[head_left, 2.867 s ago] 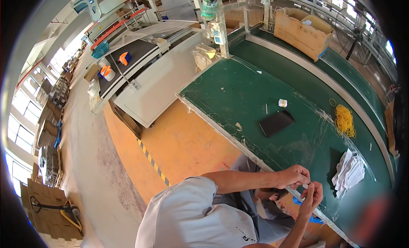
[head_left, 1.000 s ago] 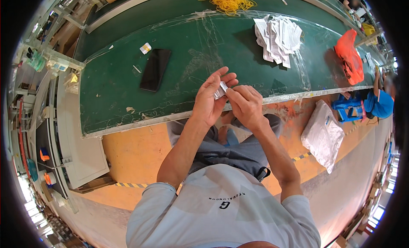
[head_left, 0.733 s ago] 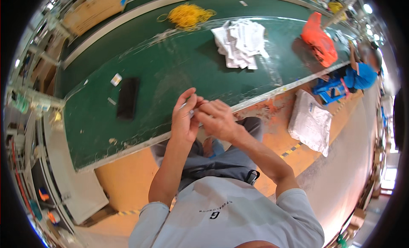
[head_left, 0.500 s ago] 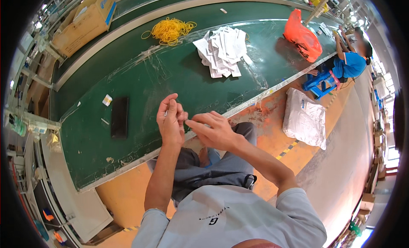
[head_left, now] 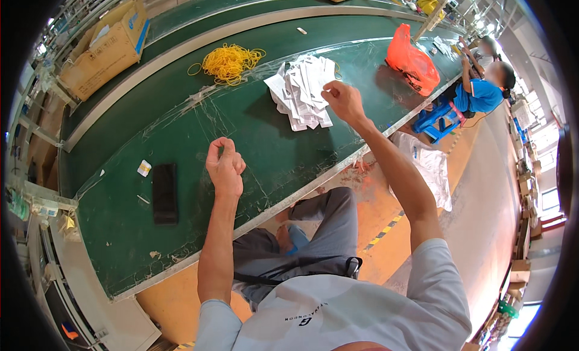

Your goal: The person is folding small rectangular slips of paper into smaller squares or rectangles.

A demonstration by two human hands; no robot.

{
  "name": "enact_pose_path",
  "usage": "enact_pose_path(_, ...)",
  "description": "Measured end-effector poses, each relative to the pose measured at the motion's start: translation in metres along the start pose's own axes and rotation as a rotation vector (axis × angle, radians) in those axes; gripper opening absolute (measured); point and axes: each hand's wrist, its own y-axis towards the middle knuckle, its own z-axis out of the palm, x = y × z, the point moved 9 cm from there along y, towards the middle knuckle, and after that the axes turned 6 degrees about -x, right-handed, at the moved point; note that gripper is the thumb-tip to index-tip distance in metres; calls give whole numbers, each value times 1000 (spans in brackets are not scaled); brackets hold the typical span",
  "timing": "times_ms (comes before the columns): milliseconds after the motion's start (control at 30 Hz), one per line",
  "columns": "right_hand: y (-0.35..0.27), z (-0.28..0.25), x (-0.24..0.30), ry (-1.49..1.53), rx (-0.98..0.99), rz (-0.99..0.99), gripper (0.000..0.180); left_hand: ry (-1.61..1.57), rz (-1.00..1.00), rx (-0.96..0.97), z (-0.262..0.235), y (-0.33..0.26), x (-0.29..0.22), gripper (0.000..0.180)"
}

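papers point(head_left: 303, 88), upper middle | our right hand point(head_left: 344, 101) has moved beside them, away from our left hand point(head_left: 225, 170); joint handwork paused, we judge | both curled, contents unclear

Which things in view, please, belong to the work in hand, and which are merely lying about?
Likely in use:
- heaped white paper sheets, nearest the right hand
- possibly tangled yellow bands

Seemingly lying about:
- flat black rectangular object
- red plastic bag

Left hand point(head_left: 225, 168), over tabletop point(head_left: 289, 152): curled, hides own palm. Right hand point(head_left: 345, 102): contact with paper slips point(head_left: 298, 91) unclear. White scrap point(head_left: 102, 173), tabletop's left edge: too small to identify. Blue-shirted co-worker point(head_left: 486, 96), front edge, far right: head blurred.
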Motion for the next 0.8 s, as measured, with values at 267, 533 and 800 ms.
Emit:
enact_pose_path(267,40,38,-19,-406,107,265,53,16,-20,59,1,1,6,16)
enact_pose_path(533,45,47,-38,-351,210,383,49,117,-93,46,11,-1,12,12)
enact_pose_path(800,55,35,-67,217,49,461,26,134,-86,42,15,2,14,12)
